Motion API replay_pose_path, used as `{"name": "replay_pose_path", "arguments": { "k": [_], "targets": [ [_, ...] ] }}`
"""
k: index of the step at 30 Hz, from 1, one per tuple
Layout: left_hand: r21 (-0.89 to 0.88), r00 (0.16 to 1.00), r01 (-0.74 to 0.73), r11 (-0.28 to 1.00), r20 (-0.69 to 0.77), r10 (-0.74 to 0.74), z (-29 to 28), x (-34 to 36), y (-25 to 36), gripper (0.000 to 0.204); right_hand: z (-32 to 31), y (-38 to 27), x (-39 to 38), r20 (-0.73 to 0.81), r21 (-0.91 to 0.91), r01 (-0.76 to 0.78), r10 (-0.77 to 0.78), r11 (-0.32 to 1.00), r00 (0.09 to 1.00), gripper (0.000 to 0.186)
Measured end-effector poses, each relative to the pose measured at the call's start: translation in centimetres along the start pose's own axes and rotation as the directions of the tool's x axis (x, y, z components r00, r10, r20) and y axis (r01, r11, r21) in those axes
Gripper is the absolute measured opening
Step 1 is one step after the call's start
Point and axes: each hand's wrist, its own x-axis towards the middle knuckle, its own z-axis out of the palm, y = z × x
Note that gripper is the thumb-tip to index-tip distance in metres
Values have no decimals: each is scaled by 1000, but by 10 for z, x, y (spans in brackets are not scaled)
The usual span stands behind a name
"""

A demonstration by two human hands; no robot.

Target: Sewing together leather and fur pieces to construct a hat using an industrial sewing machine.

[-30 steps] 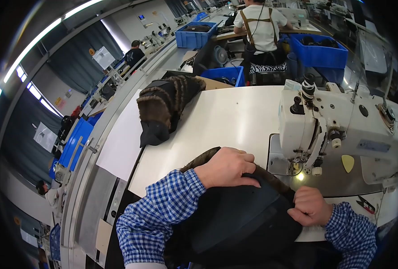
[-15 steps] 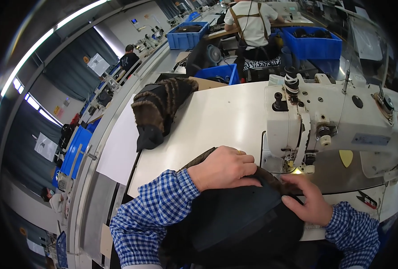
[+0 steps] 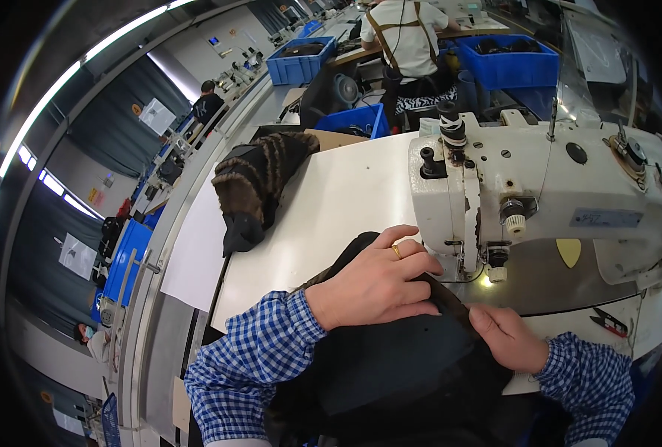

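My left hand (image 3: 375, 283) rests on a dark fabric piece (image 3: 375, 372) with a brown furry edge, its fingers bent and apart beside the presser foot of a white sewing machine (image 3: 532, 186). My right hand (image 3: 498, 335) pinches the fabric's right edge, thumb on top and fingers partly hidden. The fabric lies at the front of the white table (image 3: 353, 179). Red-handled snips (image 3: 610, 322) lie right of my right hand. A yellow pick-shaped piece (image 3: 568, 252) shows on the machine bed.
A bundle of dark fur-striped pieces (image 3: 264, 179) lies at the back left. A metal rail runs along the left. Blue bins (image 3: 506, 71) stand behind the table, where a co-worker in white (image 3: 409, 41) sits turned away. Other people work further left.
My left hand has lifted and bent its fingers toward the presser foot. My right hand has closed lower on the fabric edge. The fabric's top edge has risen; the view has shifted slightly.
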Motion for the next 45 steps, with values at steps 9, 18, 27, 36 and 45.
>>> {"name": "replay_pose_path", "arguments": {
  "k": [9, 18, 27, 36, 45],
  "targets": [
    [68, 994, -49, 996, -97, 55, 6, 10, 1, 23, 6, 5, -1, 22, -78, 116, -114, 990, 993, 16],
    [61, 999, 19, 998, -35, -16, 19, 5, -4, 20, -1, -10, 0, 120, -38, -24, 29, 999, 992, 29],
    [421, 966, 257, 870, -71, -251, 20, -14, -14, 46, 1, -2, -1, 108, -129, 54, -40, 990, 993, 36],
    [444, 964, -112, 889, -167, 206, 31, 8, -57, 52, 10, 5, -3, 154, -329, 264, -224, 907, 962, 39],
    [229, 993, -72, 971, -80, 92, 43, 10, -63, 56, 7, -1, -4, 153, -240, 157, -122, 958, 981, 43]
  ]
}}
